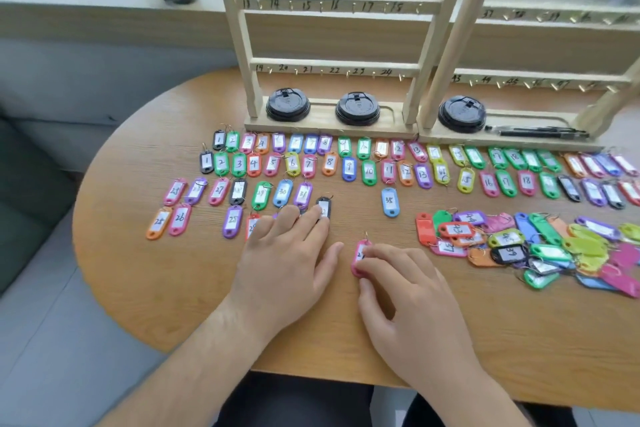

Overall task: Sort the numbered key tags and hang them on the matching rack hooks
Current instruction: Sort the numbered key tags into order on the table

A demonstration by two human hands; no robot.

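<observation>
On the oval wood-grain table (173, 288), we note rows of glossy oblong plastic key tags (349, 168) with paper labels. Left hand (287, 260) lies flat, straight fingertips touching a black tag (324, 206). Right hand (412, 302) pinches a pink tag (360, 258) against the table. Loose heap of tags (540, 246) lies right; pale wooden rack (332, 66) stands behind.

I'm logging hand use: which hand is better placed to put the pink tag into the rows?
Probably the right hand: it pinches the pink tag, while the left hand lies with straight fingers touching the black tag.
</observation>
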